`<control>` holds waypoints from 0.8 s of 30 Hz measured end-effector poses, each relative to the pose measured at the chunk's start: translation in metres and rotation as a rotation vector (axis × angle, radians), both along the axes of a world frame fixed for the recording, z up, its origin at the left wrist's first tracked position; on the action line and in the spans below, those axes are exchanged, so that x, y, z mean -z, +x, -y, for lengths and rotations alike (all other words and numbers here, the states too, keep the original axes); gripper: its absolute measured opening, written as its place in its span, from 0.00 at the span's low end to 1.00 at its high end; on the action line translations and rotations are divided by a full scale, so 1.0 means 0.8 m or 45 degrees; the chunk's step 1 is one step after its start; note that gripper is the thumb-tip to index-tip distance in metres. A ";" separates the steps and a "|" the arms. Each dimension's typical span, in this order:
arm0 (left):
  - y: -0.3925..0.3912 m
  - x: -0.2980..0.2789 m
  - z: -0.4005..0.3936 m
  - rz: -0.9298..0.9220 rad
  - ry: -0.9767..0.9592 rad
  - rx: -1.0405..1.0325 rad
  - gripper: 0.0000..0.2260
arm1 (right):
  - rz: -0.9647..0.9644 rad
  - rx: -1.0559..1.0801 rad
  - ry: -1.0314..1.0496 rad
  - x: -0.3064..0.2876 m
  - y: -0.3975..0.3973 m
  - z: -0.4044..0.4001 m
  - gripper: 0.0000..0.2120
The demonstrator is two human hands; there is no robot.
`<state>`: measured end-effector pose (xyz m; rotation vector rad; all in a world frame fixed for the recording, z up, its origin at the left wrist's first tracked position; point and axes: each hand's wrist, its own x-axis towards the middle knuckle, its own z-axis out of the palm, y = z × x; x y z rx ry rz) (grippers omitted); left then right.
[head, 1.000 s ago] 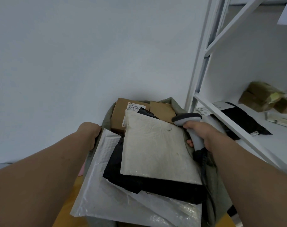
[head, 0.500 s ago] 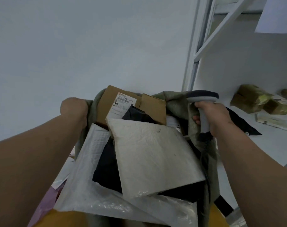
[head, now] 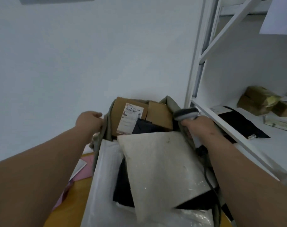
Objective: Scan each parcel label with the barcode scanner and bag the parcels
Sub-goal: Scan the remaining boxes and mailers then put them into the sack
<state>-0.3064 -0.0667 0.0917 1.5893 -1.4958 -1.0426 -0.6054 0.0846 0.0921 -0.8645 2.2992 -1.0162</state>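
The parcels are sitting inside a grey-green cloth bag point(head: 169, 104), which is standing open in the lower middle of the view, in front of a white wall point(head: 90, 54). The person's left hand point(head: 88, 120) is gripping the left edge of the bag's mouth, with the fingers curled around the cloth. The right hand point(head: 199, 124) is at the right edge of the bag and is holding a grey barcode scanner point(head: 186, 113) by its handle; the scanner's head is pointing toward the left, over the bag. Whether this hand is also gripping the cloth cannot be told. A dark cable point(head: 209, 181) is hanging down from the scanner along the right side of the bag.

At the far side of the bag, a brown cardboard box point(head: 121, 108) is standing with a white shipping label point(head: 129, 119) facing the camera, and a second, smaller cardboard box point(head: 159, 116) is just beside it on the right. In front of the boxes, a dirty white padded mailer point(head: 159, 161) is lying on top, tilted. Under it a black poly bag point(head: 123, 185) is showing, and under that a larger white bubble mailer point(head: 105, 169) is sticking out of the bag toward the camera.

To the right of the bag, a white metal shelf point(head: 229, 133) is carrying a black flat parcel point(head: 242, 123) and several parcels wrapped in yellowish tape point(head: 257, 102). To the left of the bag, pink envelopes point(head: 83, 171) are lying on a yellow surface point(head: 70, 202).
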 end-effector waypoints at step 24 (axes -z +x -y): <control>-0.087 0.042 -0.193 1.588 -0.586 1.176 0.43 | 0.300 0.158 -0.125 0.031 0.018 -0.121 0.12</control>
